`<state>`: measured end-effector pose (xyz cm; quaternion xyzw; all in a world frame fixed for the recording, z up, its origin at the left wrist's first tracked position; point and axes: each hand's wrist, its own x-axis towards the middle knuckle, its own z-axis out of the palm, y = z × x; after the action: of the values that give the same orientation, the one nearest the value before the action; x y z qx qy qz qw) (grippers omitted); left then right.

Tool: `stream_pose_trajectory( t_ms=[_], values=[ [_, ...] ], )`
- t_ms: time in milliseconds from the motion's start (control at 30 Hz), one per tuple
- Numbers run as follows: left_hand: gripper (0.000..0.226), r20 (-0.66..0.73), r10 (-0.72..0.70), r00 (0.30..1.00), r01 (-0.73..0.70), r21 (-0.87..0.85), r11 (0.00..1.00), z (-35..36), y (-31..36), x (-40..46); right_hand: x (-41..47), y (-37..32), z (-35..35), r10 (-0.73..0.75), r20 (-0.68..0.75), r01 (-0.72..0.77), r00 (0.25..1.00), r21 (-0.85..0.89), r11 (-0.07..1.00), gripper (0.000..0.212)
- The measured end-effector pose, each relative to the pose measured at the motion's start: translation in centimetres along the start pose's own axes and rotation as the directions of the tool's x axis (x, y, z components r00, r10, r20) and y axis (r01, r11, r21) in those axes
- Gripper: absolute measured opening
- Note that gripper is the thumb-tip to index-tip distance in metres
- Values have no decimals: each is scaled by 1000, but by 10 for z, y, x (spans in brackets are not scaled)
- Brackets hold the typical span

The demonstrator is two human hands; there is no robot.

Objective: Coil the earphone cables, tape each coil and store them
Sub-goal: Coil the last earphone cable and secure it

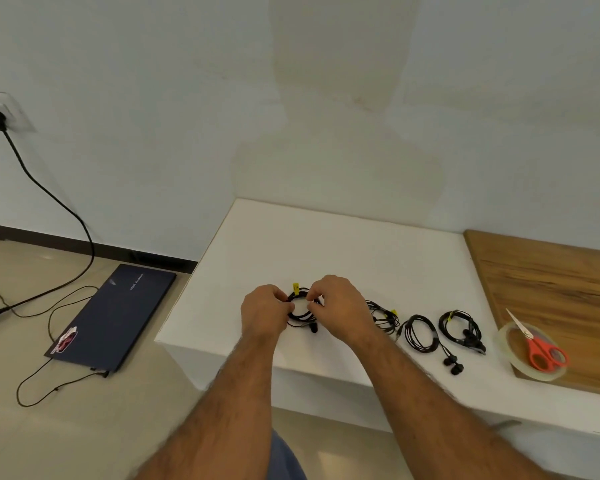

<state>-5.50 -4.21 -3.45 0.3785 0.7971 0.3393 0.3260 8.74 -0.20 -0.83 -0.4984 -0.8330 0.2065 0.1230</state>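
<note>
A black coiled earphone cable (300,313) lies on the white ledge (326,251), with a yellow tape tab (295,287) sticking up at its far side. My left hand (265,311) grips the coil's left side. On the right side of the same coil my right hand (340,306) pinches the cable. To the right lie three more black coils: one with yellow tape (383,315), one plain (421,332), and one with a small yellow tab (459,327). A clear tape roll (510,351) sits on the wooden surface with red scissors (541,348) resting across it.
The wooden surface (551,282) adjoins the ledge on the right. On the floor at left lies a shut dark laptop (115,313) with thin cables around it. A black charger cord (49,192) runs down from a wall socket (0,110).
</note>
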Motion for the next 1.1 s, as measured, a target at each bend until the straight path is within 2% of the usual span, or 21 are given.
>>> stream_pose_trajectory(
  t_ms=[267, 567, 700, 867, 967, 1100],
  values=[
    [20, -24, 19, 1000, -19, -21, 1000, -1, 1, -1, 7, 0, 10, 123, -21, -123, 992, 13, 992, 24],
    [24, -154, 104, 982, -98, 46, 994, -1, 9, -3, 8, 2, 9, 126, -94, -122, 988, 54, 991, 21],
    [25, -186, 216, 958, -199, 107, 974, 0, 26, -12, 0, 4, -8, 107, -135, -96, 985, 86, 992, 20],
    [29, 0, 464, 886, -447, 265, 854, 36, 60, -40, -22, 39, -47, 212, -176, -197, 961, 100, 975, 20],
    [27, 161, 522, 838, -545, 309, 780, 72, 81, -60, -46, 85, -78, 335, -226, -319, 915, 106, 942, 18],
    [27, 284, 541, 792, -607, 268, 748, 122, 109, -90, -89, 153, -127, 506, -251, -507, 825, 67, 860, 25]
  ],
)
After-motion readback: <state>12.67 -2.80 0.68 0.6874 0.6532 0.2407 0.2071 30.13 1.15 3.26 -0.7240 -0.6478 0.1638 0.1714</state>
